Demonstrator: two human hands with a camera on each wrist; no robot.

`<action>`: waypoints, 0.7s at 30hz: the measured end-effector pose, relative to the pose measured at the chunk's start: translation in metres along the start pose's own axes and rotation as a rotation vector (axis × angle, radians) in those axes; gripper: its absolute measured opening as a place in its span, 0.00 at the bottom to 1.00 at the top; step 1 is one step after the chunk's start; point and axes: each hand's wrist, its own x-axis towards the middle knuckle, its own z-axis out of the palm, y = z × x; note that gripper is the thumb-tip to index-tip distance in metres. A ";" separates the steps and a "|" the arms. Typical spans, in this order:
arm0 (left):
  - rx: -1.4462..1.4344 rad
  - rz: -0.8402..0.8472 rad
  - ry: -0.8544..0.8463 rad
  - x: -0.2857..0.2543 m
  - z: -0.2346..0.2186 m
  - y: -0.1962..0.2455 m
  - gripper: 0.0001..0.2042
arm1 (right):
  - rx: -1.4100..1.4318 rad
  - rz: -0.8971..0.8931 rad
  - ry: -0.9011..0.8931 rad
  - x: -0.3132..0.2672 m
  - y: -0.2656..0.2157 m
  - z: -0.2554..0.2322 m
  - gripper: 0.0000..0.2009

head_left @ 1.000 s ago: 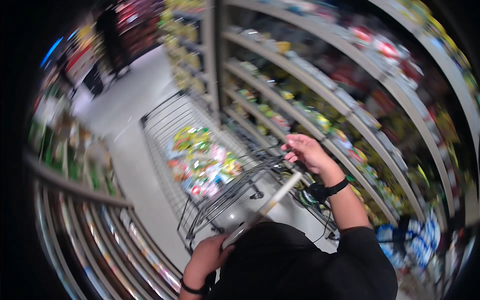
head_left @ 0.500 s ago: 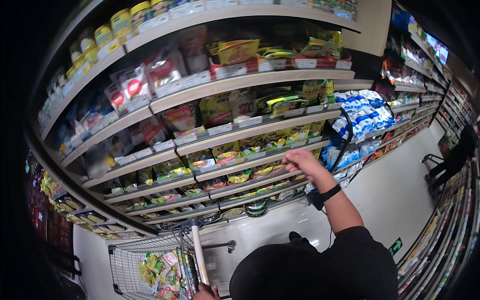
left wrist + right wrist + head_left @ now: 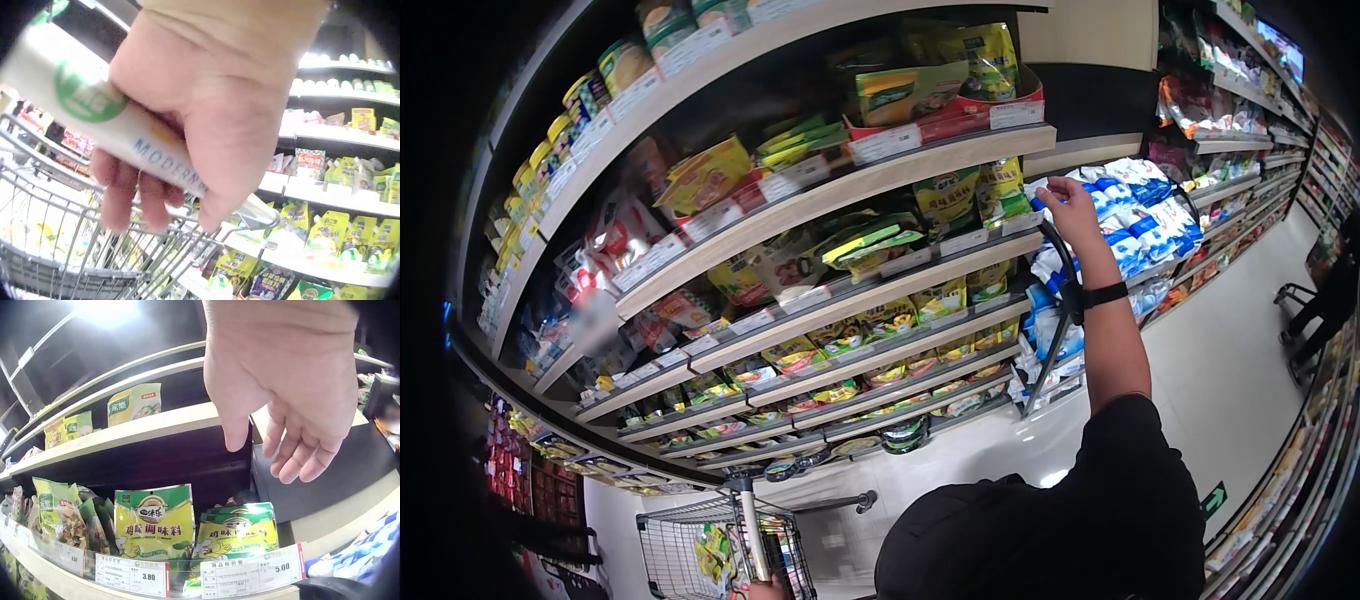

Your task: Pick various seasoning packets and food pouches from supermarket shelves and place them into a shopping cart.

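My left hand (image 3: 212, 112) is wrapped around the white handle (image 3: 90, 94) of a shopping cart (image 3: 670, 545), thumb on one side and fingers curling beneath. In the head view only a bit of it shows, low down. My right hand (image 3: 1072, 212) is raised at the right end of the shelf, holding nothing, its fingers loosely bent. The right wrist view has that hand above two stacks of green-and-yellow seasoning packets, a taller packet (image 3: 154, 522) and a lower packet (image 3: 237, 531), with a gap between fingertips and packets.
Price labels (image 3: 132, 575) line the shelf edge. Blue-and-white bags (image 3: 1140, 225) are piled on a black-framed rack just right of my right hand. Packets lie in the cart basket. Another person (image 3: 1325, 300) stands with a cart farther down the aisle at right.
The head view has turned from the cart and aisle to face the shelf. My right hand has risen from near the handle to the shelf end. The left hand keeps its grip.
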 end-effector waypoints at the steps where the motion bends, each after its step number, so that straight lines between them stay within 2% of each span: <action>1: 0.005 -0.023 0.071 -0.008 -0.003 0.012 0.28 | 0.027 0.033 -0.019 0.002 -0.004 -0.002 0.21; 2: 0.010 -0.046 0.140 -0.017 -0.006 0.022 0.27 | 0.051 0.067 -0.040 0.005 -0.004 -0.005 0.21; 3: 0.022 -0.041 0.171 -0.014 0.006 0.023 0.28 | 0.012 -0.007 -0.026 0.014 0.018 -0.004 0.21; 4: 0.063 0.028 0.278 -0.024 -0.001 0.032 0.22 | -0.021 -0.012 -0.032 0.017 0.025 -0.006 0.20; 6: -0.119 -0.140 0.205 -0.003 0.032 0.031 0.21 | -0.081 -0.028 -0.041 0.020 0.034 -0.008 0.20; 9: -0.170 -0.096 0.315 -0.009 0.039 0.042 0.21 | -0.056 -0.031 -0.034 0.014 0.038 -0.014 0.19; 17: -0.216 -0.090 0.209 -0.037 0.023 0.080 0.22 | -0.049 0.027 -0.141 0.000 0.041 -0.035 0.19; 21: -0.229 -0.018 0.288 -0.045 0.032 0.090 0.18 | -0.142 0.015 -0.124 0.001 0.045 -0.041 0.19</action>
